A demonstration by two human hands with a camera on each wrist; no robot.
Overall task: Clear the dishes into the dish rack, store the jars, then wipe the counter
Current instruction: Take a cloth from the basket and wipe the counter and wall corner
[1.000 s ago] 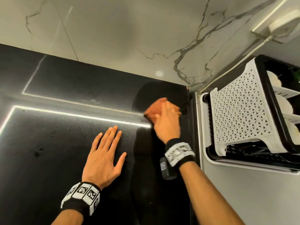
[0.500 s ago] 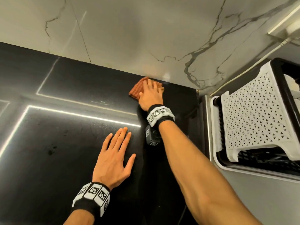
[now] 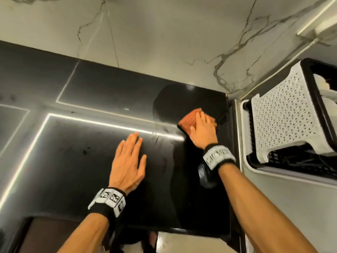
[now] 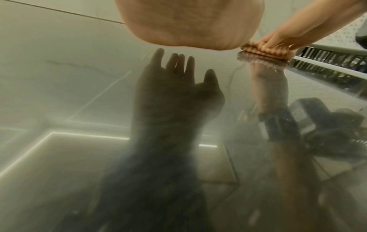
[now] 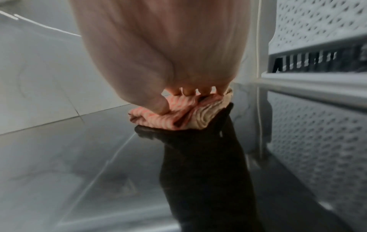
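My right hand (image 3: 202,130) presses a bunched orange waffle cloth (image 3: 189,119) onto the glossy black counter (image 3: 82,170), close to its right edge. In the right wrist view the right hand (image 5: 168,47) has its thumb and curled fingertips dug into the folds of the cloth (image 5: 178,116). My left hand (image 3: 127,157) lies flat on the counter, fingers straight and together, holding nothing. The left wrist view shows the left hand (image 4: 188,23) from the palm side, with its reflection beneath it. At its right, the right hand (image 4: 278,40) sits on the cloth (image 4: 264,52).
A white perforated dish rack (image 3: 284,121) with a black frame stands just right of the counter, with pale dishes inside; it fills the right side of the right wrist view (image 5: 317,31). A marble wall (image 3: 164,42) backs the counter. A few dark specks (image 3: 84,152) lie left of my left hand.
My right hand pushed the cloth up to the back wall, then drew it back toward me and to the right edge. The left hand has stayed flat in place.
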